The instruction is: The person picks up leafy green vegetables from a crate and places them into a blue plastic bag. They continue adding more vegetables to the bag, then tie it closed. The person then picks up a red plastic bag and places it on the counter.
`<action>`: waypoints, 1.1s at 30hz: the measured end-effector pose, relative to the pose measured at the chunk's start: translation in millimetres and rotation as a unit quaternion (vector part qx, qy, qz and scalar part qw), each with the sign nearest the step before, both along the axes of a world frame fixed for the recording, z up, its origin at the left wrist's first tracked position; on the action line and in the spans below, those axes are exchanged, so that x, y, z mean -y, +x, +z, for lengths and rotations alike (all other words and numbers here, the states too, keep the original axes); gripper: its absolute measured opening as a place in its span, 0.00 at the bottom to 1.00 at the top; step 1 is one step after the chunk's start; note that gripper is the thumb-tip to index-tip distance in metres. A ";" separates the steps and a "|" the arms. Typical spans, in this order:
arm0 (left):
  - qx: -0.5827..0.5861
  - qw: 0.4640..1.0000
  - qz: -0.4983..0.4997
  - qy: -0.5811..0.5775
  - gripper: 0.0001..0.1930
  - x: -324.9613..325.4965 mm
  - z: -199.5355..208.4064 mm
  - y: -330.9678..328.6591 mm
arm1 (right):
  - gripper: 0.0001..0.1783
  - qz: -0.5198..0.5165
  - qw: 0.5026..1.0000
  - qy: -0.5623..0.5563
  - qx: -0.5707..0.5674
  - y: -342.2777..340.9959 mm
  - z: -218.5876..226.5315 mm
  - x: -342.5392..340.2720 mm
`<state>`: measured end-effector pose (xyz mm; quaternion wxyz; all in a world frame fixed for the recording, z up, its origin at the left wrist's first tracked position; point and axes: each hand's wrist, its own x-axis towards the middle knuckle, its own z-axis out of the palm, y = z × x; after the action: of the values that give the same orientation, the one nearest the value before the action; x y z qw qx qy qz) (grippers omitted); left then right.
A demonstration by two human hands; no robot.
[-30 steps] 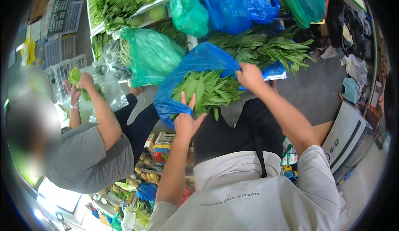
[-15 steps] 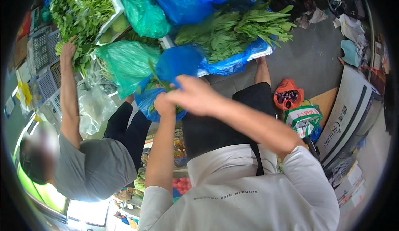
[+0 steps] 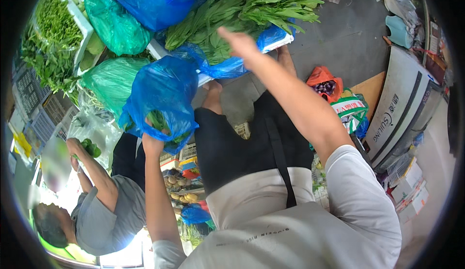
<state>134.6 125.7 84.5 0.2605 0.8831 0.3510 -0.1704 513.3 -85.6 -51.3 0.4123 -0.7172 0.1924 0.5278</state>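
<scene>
A blue plastic bag (image 3: 167, 82) hangs in front of me on the left, with green leaves showing at its lower end. My left hand (image 3: 153, 144) is closed on the edge of that bag, close to the leaves. My right hand (image 3: 240, 45) is stretched out over a pile of long leafy greens (image 3: 213, 24). Its fingers reach forward, slightly blurred, with nothing visible in them. Under the greens is a white foam box (image 3: 280, 44) lined with blue plastic.
Green plastic bags (image 3: 114, 22) and more greens (image 3: 53, 22) fill the far left. A co-worker in grey (image 3: 114, 211) at left holds some green leaves (image 3: 90, 147). On the right lie a red bag of dark purple vegetables (image 3: 325, 82) and a white panel (image 3: 402, 94).
My right hand has left the bag and moved forward over the greens. The blue bag now hangs fuller-looking from my left hand. The co-worker's arm has drawn back from the greens.
</scene>
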 end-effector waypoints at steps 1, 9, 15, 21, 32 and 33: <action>0.017 0.997 0.057 -0.047 0.42 5.9 6.8 -0.5 | 0.55 -0.029 0.999 -0.014 -0.015 15.2 -37.7 19.2; 0.038 0.847 0.512 -0.138 0.38 51.2 114.3 58.4 | 0.47 -0.335 0.941 0.047 0.027 117.7 -137.4 52.5; 0.206 0.770 0.566 -0.211 0.41 61.9 152.5 89.7 | 0.33 -0.298 0.946 0.088 0.094 97.2 -23.2 39.4; 0.298 0.689 0.580 -0.316 0.48 51.6 173.3 90.9 | 0.12 0.059 0.933 0.230 0.272 25.1 185.5 26.6; 0.288 0.743 0.531 -0.287 0.54 69.4 175.6 59.2 | 0.26 0.586 0.501 0.442 0.458 -146.2 131.8 -137.0; 0.237 0.720 0.554 -0.345 0.59 76.3 186.3 56.9 | 0.25 0.651 0.480 0.404 0.427 -159.3 128.0 -152.0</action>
<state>191.5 49.3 270.8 0.6694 0.3923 0.6212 0.1099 354.0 66.3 76.6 0.2260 -0.5280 -0.7641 0.2936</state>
